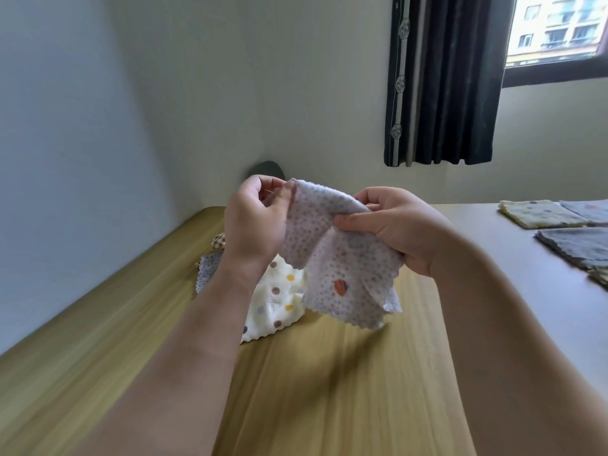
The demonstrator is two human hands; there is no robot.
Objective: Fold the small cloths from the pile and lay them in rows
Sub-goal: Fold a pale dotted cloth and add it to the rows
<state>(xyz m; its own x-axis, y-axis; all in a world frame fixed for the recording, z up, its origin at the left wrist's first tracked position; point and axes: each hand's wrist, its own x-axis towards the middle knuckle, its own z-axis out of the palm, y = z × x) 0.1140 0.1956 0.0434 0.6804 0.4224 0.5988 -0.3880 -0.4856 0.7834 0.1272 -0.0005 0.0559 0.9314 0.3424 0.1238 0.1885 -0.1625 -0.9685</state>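
Note:
A pale lilac cloth with small dots and one orange spot [339, 271] hangs above the wooden table [329, 383], held up in the air by both hands. My left hand [256, 218] pinches its upper left corner. My right hand [391, 222] grips its upper right edge between thumb and fingers. Below and behind it lies the pile: a cream cloth with coloured dots [276, 304], a lilac dotted one [210, 271] and a checked one [217, 240], partly hidden by my left forearm. Folded cloths lie flat at the far right: a cream one [539, 213] and grey ones [579, 246].
The table meets a white wall on the left and at the back. A dark curtain [447, 80] hangs beside a window at the upper right. A dark rounded object [268, 169] shows behind my left hand.

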